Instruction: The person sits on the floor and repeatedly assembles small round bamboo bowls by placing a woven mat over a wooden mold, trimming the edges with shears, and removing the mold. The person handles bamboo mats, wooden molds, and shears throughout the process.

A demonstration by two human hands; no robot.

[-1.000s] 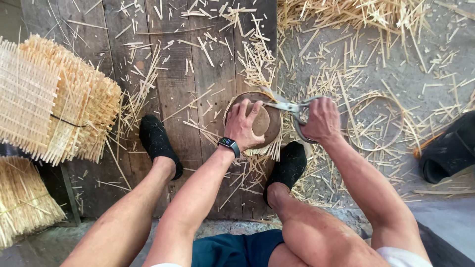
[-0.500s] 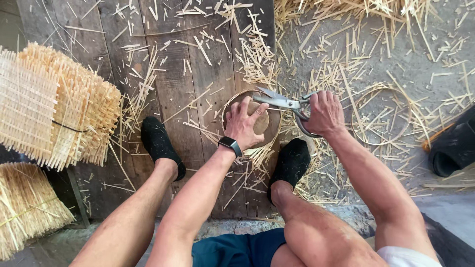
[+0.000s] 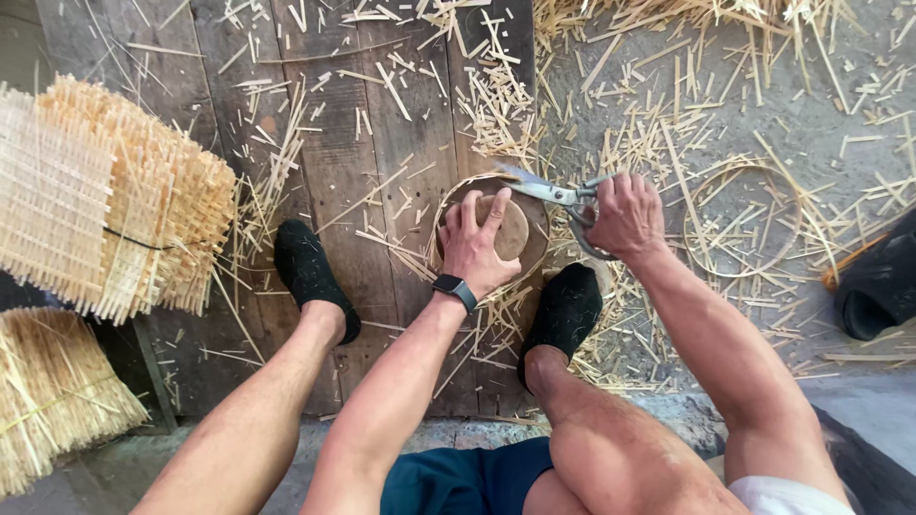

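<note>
My left hand [image 3: 474, 243] presses flat on a round brown disc [image 3: 511, 227] that lies on a woven bamboo piece [image 3: 448, 205] on the wooden planks. A black watch sits on that wrist. My right hand [image 3: 625, 215] grips the handles of metal shears [image 3: 544, 189], whose blades point left over the far edge of the disc. Both hands work between my two feet in black socks [image 3: 307, 272].
Stacks of woven bamboo mats [image 3: 105, 195] stand at the left, another bundle [image 3: 52, 391] below them. Bamboo offcuts litter the planks and concrete. A bamboo ring [image 3: 744, 215] lies to the right, and a black shoe [image 3: 878, 281] at the far right edge.
The shears have shifted up and left along the disc's far edge. My left hand has turned a little on the disc.
</note>
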